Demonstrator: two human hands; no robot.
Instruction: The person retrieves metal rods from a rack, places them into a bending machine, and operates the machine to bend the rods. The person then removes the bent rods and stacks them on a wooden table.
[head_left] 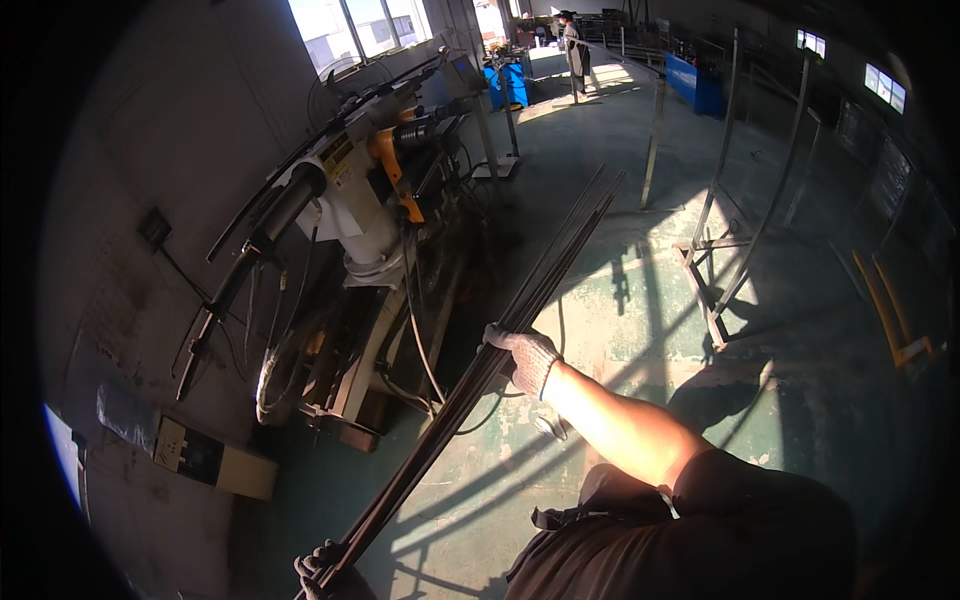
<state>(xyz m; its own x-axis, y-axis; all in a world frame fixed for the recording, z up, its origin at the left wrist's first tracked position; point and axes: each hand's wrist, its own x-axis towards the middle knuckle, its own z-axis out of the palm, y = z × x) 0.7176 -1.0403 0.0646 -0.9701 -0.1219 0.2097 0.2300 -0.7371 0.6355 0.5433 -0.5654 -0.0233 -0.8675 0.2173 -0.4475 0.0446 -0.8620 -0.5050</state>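
Note:
A bundle of long, thin dark metal rods [450, 420] runs slantwise across the view, from the lower left up toward the middle. My right hand [525, 357], in a pale knit work glove, is closed around the bundle about halfway along. Down at the lower left edge, my left hand [322, 570], also gloved, has its fingers wrapped round the near end of the rods; part of it lies in shadow and outside the picture. At the far end the rods fan slightly apart.
A white and orange machine [350, 200] with hoses stands at left, close to the rods. A control box [215, 458] is on the left wall. At right rises a metal frame [715, 250]. Blue cabinets [692, 84] and another person [576, 55] are farther back.

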